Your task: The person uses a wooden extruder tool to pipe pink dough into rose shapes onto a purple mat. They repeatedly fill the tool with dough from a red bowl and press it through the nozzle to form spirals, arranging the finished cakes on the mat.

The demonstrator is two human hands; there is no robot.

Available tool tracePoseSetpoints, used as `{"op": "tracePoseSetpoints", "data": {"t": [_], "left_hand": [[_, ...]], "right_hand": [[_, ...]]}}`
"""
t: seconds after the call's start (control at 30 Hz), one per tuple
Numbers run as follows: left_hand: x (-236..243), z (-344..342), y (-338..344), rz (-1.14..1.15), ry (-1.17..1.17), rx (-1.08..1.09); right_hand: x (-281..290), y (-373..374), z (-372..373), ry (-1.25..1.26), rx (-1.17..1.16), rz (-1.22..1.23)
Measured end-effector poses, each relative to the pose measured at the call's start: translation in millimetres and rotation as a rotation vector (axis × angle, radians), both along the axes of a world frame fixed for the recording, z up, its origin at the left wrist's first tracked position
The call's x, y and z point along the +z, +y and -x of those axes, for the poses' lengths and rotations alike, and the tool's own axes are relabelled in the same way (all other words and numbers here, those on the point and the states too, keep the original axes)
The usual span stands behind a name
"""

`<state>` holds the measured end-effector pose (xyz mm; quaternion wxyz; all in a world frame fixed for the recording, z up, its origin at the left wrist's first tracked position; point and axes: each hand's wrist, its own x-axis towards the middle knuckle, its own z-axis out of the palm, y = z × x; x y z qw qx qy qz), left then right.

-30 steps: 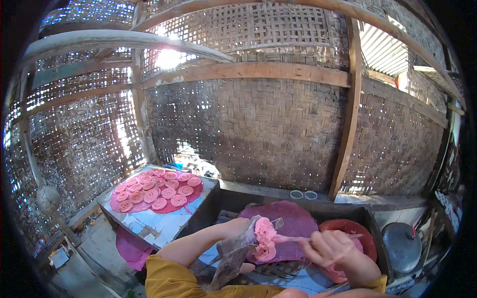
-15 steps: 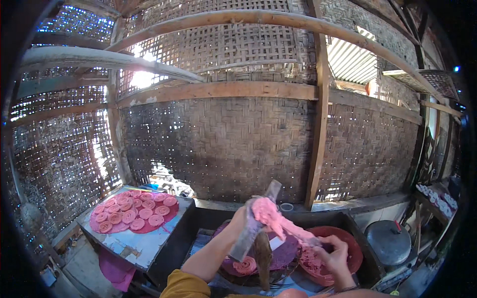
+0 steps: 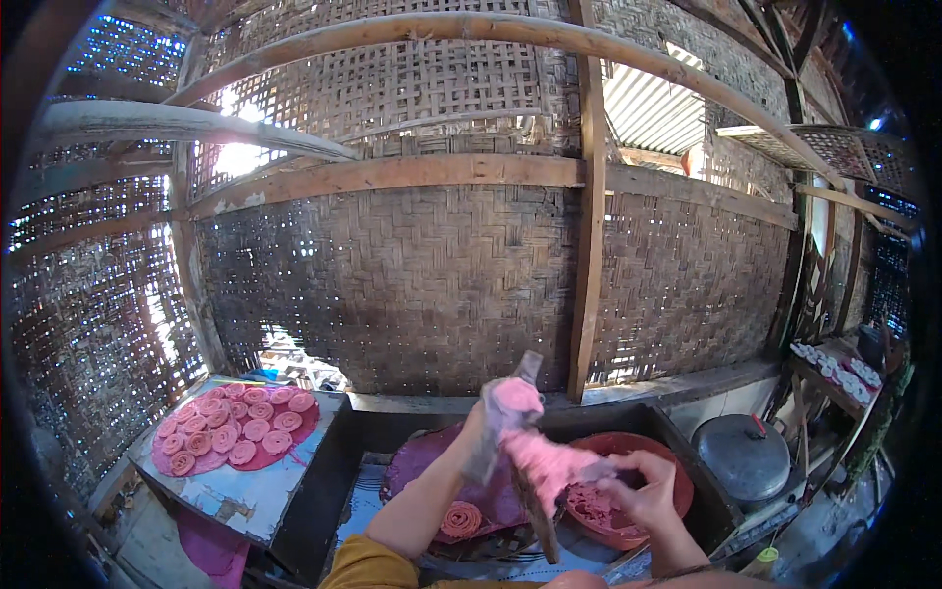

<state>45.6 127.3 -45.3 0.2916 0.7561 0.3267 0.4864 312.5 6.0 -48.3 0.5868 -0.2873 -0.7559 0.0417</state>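
My left hand (image 3: 473, 432) is closed round a worn grey wooden press (image 3: 488, 461), held tilted over a dark trough. Pink dough (image 3: 517, 395) fills its upper opening. My right hand (image 3: 643, 488) grips the end of a flat spatula-like tool (image 3: 597, 472), mostly hidden under a thick clump of pink dough (image 3: 549, 459). The clump hangs just right of the press. Below my right hand sits a red basin (image 3: 677, 454) with more pink dough in it. One coiled pink dough round (image 3: 460, 519) lies on a purple sheet (image 3: 412, 471) below my left forearm.
At the left, a table (image 3: 235, 515) bears a pink sheet with many coiled dough rounds (image 3: 224, 438). A lidded metal pot (image 3: 743, 459) stands right of the trough (image 3: 378, 424). White rounds (image 3: 836, 371) lie on a rack at far right. A woven bamboo wall (image 3: 412, 285) stands behind.
The whole scene has shifted left in the picture. My right hand has brought the tool down and away from the press, with a larger clump of dough on it; the dough on the press is smaller.
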Motion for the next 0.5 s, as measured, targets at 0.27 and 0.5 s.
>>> {"op": "tracePoseSetpoints", "data": {"t": [0.27,0.5], "left_hand": [[16,-42,-56,0.036,-0.153,-0.007],[2,-4,-3,-0.407,0.275,0.250]], "right_hand": [[12,24,14,-0.074,-0.448,-0.306],[3,-15,4,-0.088,0.016,0.014]]}}
